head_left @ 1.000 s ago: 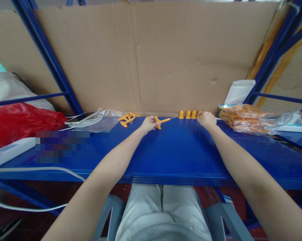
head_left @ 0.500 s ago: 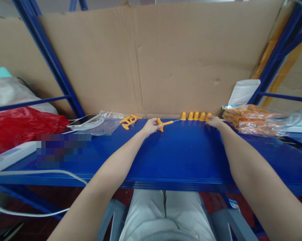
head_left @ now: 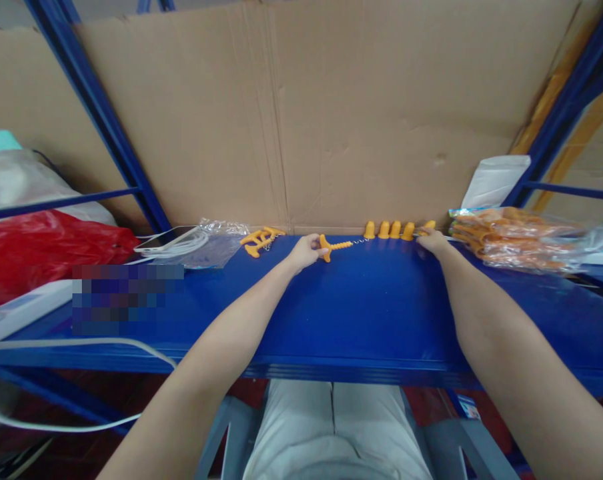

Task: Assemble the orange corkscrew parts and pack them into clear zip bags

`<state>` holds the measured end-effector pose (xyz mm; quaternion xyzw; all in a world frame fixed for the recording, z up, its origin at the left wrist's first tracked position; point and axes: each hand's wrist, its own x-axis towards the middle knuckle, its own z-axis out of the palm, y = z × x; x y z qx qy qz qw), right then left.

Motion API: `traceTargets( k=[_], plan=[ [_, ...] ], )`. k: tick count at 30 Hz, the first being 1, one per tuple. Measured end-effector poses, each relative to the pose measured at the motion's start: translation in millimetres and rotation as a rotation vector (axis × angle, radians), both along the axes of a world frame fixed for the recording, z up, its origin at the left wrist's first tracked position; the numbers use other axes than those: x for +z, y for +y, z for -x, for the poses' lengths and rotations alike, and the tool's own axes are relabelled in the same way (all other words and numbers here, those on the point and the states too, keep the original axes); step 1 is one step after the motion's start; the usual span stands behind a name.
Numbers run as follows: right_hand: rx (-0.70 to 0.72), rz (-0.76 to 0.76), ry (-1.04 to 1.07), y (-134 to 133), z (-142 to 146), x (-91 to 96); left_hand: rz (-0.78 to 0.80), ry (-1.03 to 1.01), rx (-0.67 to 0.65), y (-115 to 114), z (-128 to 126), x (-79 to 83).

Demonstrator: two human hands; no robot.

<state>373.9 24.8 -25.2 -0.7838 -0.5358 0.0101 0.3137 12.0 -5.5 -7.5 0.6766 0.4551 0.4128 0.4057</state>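
Mid-frame, my left hand (head_left: 306,252) pinches the orange peg (head_left: 340,245) by its handle (head_left: 324,244), presumably keeping its chain (head_left: 359,242) free; right of centre, my right hand (head_left: 433,241) grips a tilted cap (head_left: 430,225).

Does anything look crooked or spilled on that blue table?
No spill shows. One yellow cap at the right hand tilts, while four yellow caps beside it stand upright; being handled probably explains the tilt.

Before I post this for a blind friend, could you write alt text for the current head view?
Left hand holds a yellow screw at a blue table; right hand holds a cap beside four upright caps. More screws lie left; cardboard stands behind.
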Motion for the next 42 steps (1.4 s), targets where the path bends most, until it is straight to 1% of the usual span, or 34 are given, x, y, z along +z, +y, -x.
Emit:
traceTargets(
  k=[2,4,6,8,10,11,13,16,19,23,26,29,32,36,42],
  plan=[
    [-0.112,-0.032,0.100,-8.5,2.0,12.1,-0.003,-0.001,-0.014,1.5,0.2,-1.5],
    [-0.136,-0.078,0.102,-16.0,4.3,25.7,0.002,-0.005,-0.017,2.1,0.2,-2.4],
    [-0.149,-0.168,0.112,-21.3,7.7,39.0,0.007,-0.014,-0.011,2.1,0.2,-2.8],
    [-0.137,-0.241,0.165,-24.4,13.5,50.9,0.003,-0.026,-0.005,1.8,0.4,-2.7],
    [-0.099,-0.263,0.263,-26.7,22.1,60.6,-0.005,-0.029,-0.005,0.5,0.6,-1.8],
    [-0.063,-0.270,0.316,-27.9,27.4,64.3,-0.009,-0.028,-0.008,-0.5,0.5,-1.0],
    [0.051,-0.302,0.403,-31.2,39.0,68.8,-0.009,-0.012,-0.013,-3.5,0.1,1.2],
    [0.223,-0.317,0.494,-38.7,55.6,66.3,-0.004,0.028,-0.006,-7.5,-0.9,4.1],
    [0.364,-0.274,0.531,-48.0,66.1,55.4,-0.016,0.038,-0.013,-7.6,-1.2,4.2],
    [0.458,-0.203,0.531,-61.1,67.4,44.0,-0.036,0.019,-0.022,-2.5,-1.0,1.5],
    [0.521,-0.104,0.563,-69.7,64.5,44.6,-0.031,0.026,-0.019,1.4,-1.1,-0.1],
    [0.593,0.048,0.579,-75.6,64.4,48.0,-0.046,0.025,-0.017,5.3,-0.8,-1.3],
    [0.628,0.127,0.554,-78.2,67.5,49.4,-0.064,0.020,-0.013,9.7,0.5,-2.9],
    [0.635,0.117,0.524,-78.6,71.8,49.8,-0.076,0.031,-0.017,13.3,1.7,-4.8],
    [0.638,0.154,0.507,-76.9,74.3,49.7,-0.086,0.054,-0.021,13.1,1.8,-5.5]
  ],
)
